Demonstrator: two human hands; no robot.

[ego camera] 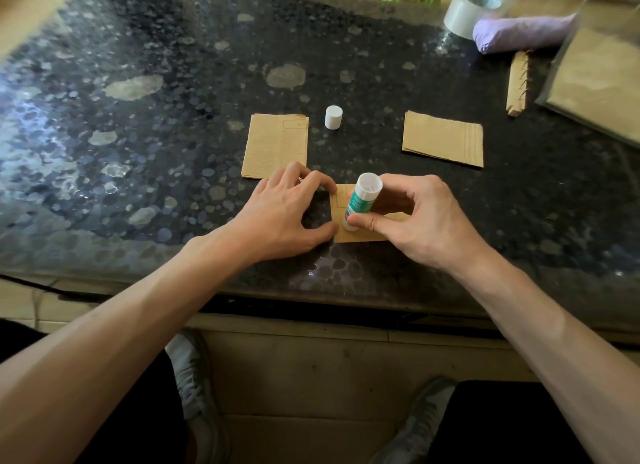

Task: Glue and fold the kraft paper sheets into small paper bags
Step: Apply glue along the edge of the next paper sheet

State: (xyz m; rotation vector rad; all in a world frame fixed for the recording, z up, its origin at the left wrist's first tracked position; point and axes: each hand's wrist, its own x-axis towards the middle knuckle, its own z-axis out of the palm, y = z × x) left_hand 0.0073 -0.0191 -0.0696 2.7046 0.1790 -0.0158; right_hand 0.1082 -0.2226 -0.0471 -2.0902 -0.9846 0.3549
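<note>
While the kraft sheet [356,237] is pressed flat at its left edge by the left hand [280,217], the tilted glue stick [362,200] is pinched by the right hand [415,217], with its lower end on the sheet's middle.

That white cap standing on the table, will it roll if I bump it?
The white cap stands on a flat end, so a light bump would likely just slide it across the glossy table. Tipped over, its round side would probably roll. Small plastic, so likely very light.
</note>
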